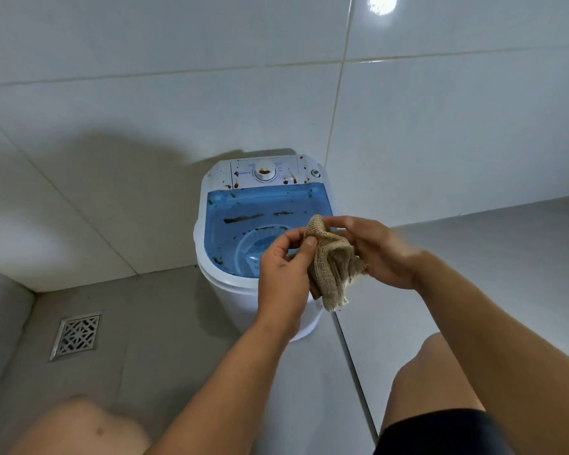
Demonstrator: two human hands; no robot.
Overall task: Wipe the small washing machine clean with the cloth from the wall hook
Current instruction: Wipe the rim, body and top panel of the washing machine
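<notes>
A small white washing machine (237,290) with a clear blue lid (243,208) stands on the floor against the tiled wall. Dark brown smears and drips mark the lid and the white control panel (266,174) with its round dial. Above the lid's front right corner I hold a bunched tan woven cloth (330,267) in both hands. My left hand (283,274) pinches its left edge between thumb and fingers. My right hand (375,251) grips its top and right side. Part of the lid is hidden behind my hands.
A square metal floor drain (76,334) lies in the grey floor to the left. White tiled walls rise behind and to the left of the machine. A raised grey ledge (473,241) runs along the right. My bare knees show at the bottom edge.
</notes>
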